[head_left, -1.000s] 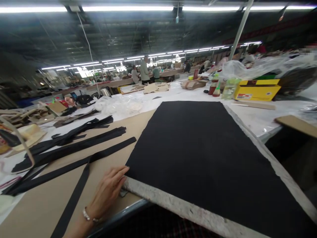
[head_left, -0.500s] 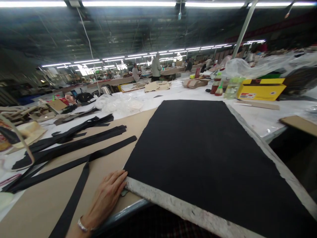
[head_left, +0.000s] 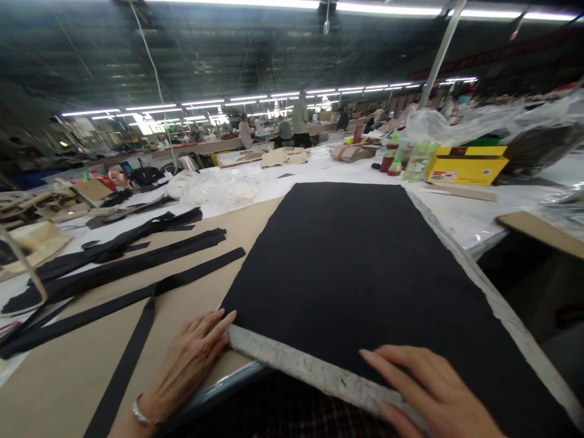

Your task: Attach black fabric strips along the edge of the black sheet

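Observation:
A large sheet of black material [head_left: 347, 261] lies flat on a pale, stained board [head_left: 301, 359] whose edge shows along the front and right. My left hand [head_left: 191, 347], with a bracelet on its wrist, rests with fingers stretched out at the sheet's near left corner. Above the front edge is my right hand [head_left: 433, 389], its thumb and fingers apart and nothing visible between them. Whether its fingertips touch the sheet I cannot tell. To the left, a loose black strip [head_left: 137, 310] bends across brown paper [head_left: 191, 304].
More black strips [head_left: 150, 258] lie bundled at the left. Farther back are clear plastic film [head_left: 214, 185], a yellow box [head_left: 468, 164] and several bottles [head_left: 395, 161]. A brown board [head_left: 542, 231] juts in at the right. People [head_left: 300, 118] are at distant tables.
My right hand has come into view from below, over the sheet's front edge. The left hand stays at the corner with its fingers slightly shifted. The view has turned a little right.

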A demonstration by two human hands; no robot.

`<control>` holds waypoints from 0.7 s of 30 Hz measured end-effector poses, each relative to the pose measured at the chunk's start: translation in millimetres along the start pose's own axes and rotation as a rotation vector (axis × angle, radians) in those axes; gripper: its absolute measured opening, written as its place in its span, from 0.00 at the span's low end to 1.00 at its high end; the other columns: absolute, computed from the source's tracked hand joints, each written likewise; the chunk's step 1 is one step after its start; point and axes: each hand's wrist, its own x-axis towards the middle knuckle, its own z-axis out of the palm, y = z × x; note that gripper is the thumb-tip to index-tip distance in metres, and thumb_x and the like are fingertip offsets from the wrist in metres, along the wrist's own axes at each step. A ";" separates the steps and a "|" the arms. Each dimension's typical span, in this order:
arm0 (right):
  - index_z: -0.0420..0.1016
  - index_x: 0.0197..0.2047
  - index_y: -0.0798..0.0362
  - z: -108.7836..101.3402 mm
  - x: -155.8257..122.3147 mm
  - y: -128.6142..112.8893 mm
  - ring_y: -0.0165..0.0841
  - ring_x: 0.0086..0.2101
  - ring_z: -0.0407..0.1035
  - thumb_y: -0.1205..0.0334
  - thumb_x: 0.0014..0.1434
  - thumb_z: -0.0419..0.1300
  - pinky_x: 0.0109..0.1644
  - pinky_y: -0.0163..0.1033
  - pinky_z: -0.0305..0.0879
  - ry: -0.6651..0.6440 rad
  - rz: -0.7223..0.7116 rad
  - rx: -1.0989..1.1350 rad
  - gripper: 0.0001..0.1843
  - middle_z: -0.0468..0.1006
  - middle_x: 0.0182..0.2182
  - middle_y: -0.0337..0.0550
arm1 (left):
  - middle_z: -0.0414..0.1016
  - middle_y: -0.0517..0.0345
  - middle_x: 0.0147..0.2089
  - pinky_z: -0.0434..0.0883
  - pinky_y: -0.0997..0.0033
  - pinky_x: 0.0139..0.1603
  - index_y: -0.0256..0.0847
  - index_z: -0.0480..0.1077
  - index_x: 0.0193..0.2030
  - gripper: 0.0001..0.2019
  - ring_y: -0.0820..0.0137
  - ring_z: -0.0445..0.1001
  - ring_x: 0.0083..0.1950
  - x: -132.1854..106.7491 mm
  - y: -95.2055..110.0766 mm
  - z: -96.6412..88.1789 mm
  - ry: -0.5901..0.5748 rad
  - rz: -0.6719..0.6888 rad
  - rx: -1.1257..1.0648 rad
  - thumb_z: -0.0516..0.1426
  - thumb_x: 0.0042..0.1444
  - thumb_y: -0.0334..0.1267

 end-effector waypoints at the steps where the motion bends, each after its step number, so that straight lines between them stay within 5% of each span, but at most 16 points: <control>1: 0.64 0.63 0.47 6.7 22.1 -13.8 0.41 0.46 0.70 0.57 0.65 0.58 0.46 0.44 0.74 -0.096 -0.046 0.048 0.24 0.74 0.49 0.46 | 0.71 0.59 0.58 0.70 0.61 0.55 0.55 0.57 0.66 0.22 0.65 0.70 0.57 -0.1 0.1 -1.4 -0.005 0.020 0.035 0.50 0.65 0.45; 6: 0.57 0.65 0.48 60.0 101.0 -73.0 0.42 0.47 0.66 0.54 0.63 0.64 0.55 0.56 0.66 -0.303 -0.078 0.199 0.31 0.72 0.50 0.43 | 0.70 0.58 0.59 0.64 0.61 0.59 0.59 0.52 0.68 0.27 0.64 0.68 0.59 -1.8 0.7 -5.4 -0.012 0.099 0.181 0.51 0.64 0.51; 11: 0.56 0.65 0.51 98.4 98.6 -84.3 0.44 0.55 0.61 0.50 0.63 0.63 0.63 0.61 0.55 -0.260 -0.064 0.185 0.33 0.71 0.55 0.42 | 0.71 0.56 0.59 0.60 0.61 0.61 0.57 0.53 0.68 0.26 0.65 0.67 0.60 -1.9 2.2 -5.9 0.007 0.130 0.207 0.50 0.64 0.52; 18: 0.63 0.62 0.51 85.0 70.7 -68.7 0.42 0.43 0.68 0.51 0.55 0.70 0.47 0.51 0.65 -0.192 -0.037 0.066 0.35 0.74 0.47 0.39 | 0.71 0.57 0.58 0.58 0.62 0.61 0.58 0.53 0.68 0.27 0.65 0.67 0.59 -1.5 1.7 -5.4 0.005 0.097 0.156 0.51 0.63 0.52; 21: 0.65 0.61 0.51 71.2 48.7 -50.8 0.39 0.41 0.69 0.50 0.60 0.63 0.44 0.47 0.66 -0.150 -0.055 -0.012 0.29 0.75 0.45 0.38 | 0.71 0.56 0.58 0.59 0.61 0.60 0.55 0.55 0.67 0.25 0.65 0.68 0.58 -1.3 1.4 -5.2 0.009 0.088 0.114 0.51 0.64 0.51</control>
